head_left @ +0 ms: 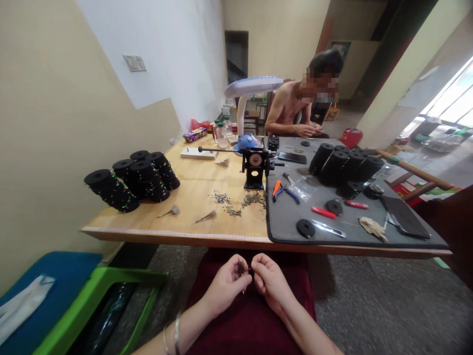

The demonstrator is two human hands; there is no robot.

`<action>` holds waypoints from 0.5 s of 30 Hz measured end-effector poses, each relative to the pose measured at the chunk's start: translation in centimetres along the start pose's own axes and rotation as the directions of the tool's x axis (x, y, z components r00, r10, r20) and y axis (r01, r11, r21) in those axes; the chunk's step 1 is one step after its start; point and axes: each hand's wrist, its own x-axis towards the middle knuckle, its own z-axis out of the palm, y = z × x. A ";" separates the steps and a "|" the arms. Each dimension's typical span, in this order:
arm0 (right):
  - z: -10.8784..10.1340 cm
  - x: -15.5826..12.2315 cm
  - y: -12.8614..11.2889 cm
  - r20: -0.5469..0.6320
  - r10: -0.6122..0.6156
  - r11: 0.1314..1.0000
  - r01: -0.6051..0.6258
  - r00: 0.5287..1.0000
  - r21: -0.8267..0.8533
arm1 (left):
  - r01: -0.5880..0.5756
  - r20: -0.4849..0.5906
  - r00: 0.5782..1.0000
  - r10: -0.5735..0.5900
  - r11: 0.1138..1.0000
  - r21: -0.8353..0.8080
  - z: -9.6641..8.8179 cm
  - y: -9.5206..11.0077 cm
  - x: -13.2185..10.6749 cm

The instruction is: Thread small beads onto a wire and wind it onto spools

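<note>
My left hand and my right hand are close together above my lap, just in front of the table edge. The left fingers are curled around something small and dark that I cannot make out. On the right, thumb and forefinger pinch together; what lies between them is too small to name. Beyond the hands, the wooden table bears small coloured beads and a heap of little brass-coloured pieces. Two small brush-like bundles, one a grey bundle and one a brownish bundle, lie left of them.
A black winding device with a rod stands mid-table. Black foam spools stand in a left group and a right group. On the grey mat lie pliers and tweezers. Another person sits opposite, near a lamp.
</note>
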 end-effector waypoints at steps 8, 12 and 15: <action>0.1 -0.4 -0.1 -0.026 -0.084 0.992 0.082 0.996 -0.095 | 0.045 -0.005 0.999 -0.045 0.998 0.039 -0.1 -0.2 0.2; 0.1 -0.5 -0.1 -0.022 -0.143 0.974 0.136 0.990 -0.179 | 0.058 -0.016 0.998 -0.057 0.996 0.066 -0.1 -0.5 0.3; 0.1 -0.4 0.0 -0.012 -0.166 0.963 0.160 0.986 -0.217 | 0.035 -0.032 0.999 -0.031 0.993 0.112 -0.1 -0.7 0.4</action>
